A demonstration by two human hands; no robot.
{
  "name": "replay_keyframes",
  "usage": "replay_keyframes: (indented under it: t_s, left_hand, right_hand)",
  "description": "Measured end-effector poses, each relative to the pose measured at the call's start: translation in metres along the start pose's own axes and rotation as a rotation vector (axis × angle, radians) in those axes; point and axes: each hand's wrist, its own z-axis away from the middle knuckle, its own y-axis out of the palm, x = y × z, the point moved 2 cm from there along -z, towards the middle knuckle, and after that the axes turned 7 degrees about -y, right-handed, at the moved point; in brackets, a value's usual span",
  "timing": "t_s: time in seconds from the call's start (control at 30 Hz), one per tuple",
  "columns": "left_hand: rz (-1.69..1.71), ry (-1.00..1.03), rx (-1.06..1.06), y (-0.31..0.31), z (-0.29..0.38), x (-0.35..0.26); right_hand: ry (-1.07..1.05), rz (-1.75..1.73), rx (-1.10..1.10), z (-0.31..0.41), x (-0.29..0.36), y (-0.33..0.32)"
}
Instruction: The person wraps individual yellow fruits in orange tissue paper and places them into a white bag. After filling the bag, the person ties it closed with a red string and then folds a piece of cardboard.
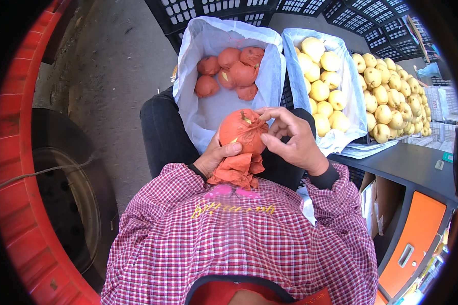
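A round fruit wrapped in red paper rests in my left hand, whose thumb lies along its lower side. The fingers and thumb of my right hand pinch the gathered paper at the fruit's right side. A stem and a bit of yellow skin show through the wrapping. Crumpled red paper hangs below the fruit, against the checked garment. Beyond my hands, several red-wrapped fruits lie in a crate lined with white sheeting.
Right of that crate stands a lined crate of yellow pears. More pears are piled beside it, by a dark desk with an orange drawer. Black plastic crates stand behind. A red vehicle side and wheel are at left.
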Motion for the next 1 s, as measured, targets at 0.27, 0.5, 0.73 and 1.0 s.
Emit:
replay_keyframes:
  t_s: [0.27,0.5,0.73,1.0]
  left_hand:
    - [-0.082,-0.049,0.004,-0.006,-0.001,0.001]
    - [-0.223,-0.023,-0.075,-0.007,-0.004,0.006]
    - [-0.556,0.01,-0.04,0.003,0.0,0.005]
    - [-0.338,-0.022,-0.139,-0.002,-0.004,0.012]
  right_hand:
    - [-0.563,0.598,0.229,-0.019,0.011,-0.007]
    - [-0.437,0.83,0.296,-0.022,0.003,0.004]
    - [-0.21,0.494,0.236,-0.004,0.02,-0.013]
    - [-0.479,0.881,0.247,0.021,0.007,0.005]
